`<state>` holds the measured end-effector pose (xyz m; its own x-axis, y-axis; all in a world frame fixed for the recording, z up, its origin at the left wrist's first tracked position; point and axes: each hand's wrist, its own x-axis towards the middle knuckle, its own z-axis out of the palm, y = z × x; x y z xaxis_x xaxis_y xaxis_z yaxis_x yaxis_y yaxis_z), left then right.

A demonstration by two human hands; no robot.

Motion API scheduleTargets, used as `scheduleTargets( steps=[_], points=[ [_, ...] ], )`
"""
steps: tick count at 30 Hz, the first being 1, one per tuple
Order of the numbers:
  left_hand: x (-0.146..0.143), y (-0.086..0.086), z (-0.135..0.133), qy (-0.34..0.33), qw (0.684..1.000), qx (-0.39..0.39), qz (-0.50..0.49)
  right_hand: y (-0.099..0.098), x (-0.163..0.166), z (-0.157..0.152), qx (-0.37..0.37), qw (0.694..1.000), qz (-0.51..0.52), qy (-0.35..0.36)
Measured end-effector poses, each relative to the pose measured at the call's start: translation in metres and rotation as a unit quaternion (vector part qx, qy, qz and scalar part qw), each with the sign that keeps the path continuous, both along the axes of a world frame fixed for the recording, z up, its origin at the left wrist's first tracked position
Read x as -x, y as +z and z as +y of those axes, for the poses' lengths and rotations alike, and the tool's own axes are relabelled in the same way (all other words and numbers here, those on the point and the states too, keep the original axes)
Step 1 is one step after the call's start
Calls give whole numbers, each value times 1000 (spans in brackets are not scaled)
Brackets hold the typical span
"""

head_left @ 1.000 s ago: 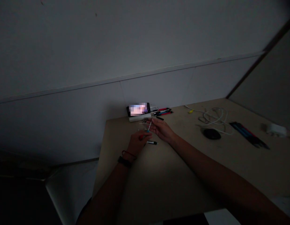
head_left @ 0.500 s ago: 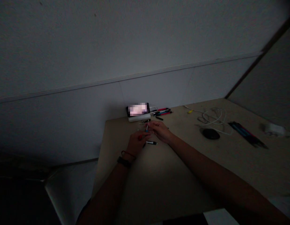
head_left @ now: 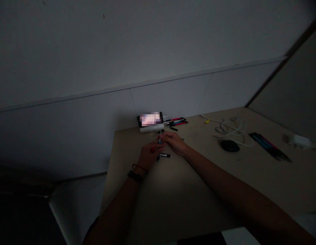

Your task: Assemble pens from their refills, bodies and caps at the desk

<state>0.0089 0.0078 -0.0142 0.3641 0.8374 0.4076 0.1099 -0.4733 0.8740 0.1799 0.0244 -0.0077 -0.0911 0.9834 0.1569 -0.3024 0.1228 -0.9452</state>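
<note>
In the dim head view, my left hand point(head_left: 148, 154) and my right hand point(head_left: 174, 142) meet over the table, fingers closed. Between them stands a slim pen point(head_left: 160, 140), pale above and blue lower down. The left fingers grip its lower part; the right fingertips pinch near the top. A small red piece point(head_left: 153, 149) shows at the left hand, though its kind is unclear. Just below the hands lies a white-and-black pen part point(head_left: 165, 155). Thin pen pieces point(head_left: 158, 132) lie beyond the fingers, partly hidden.
A lit phone point(head_left: 150, 119) leans above a white block point(head_left: 152, 128) by the wall. Several pens point(head_left: 177, 121) lie right of it. Farther right are a black mouse point(head_left: 229, 146), a coiled white cable point(head_left: 233, 129), more pens point(head_left: 270, 146) and a white plug-like object point(head_left: 298, 140).
Both hands stay nearly in place around the pen, with only slight finger movement. The things on the table have not moved.
</note>
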Motion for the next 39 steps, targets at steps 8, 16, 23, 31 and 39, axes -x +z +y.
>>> scheduleTargets(
  steps=[8,16,23,31,39],
  points=[
    [0,2,-2,-3,1000,-9,3,1,0,0,-4,1000,-2,1],
    [0,1,-2,17,1000,2,14,-1,0,1,-3,1000,1,-8],
    [0,1,-2,4,1000,-3,-2,-3,-1,1,-3,1000,1,-7],
    [0,1,-2,6,1000,-7,8,-1,0,-1,-3,1000,1,-8],
    [1,0,0,3,1000,-14,10,2,0,-1,6,1000,-7,0]
  ],
)
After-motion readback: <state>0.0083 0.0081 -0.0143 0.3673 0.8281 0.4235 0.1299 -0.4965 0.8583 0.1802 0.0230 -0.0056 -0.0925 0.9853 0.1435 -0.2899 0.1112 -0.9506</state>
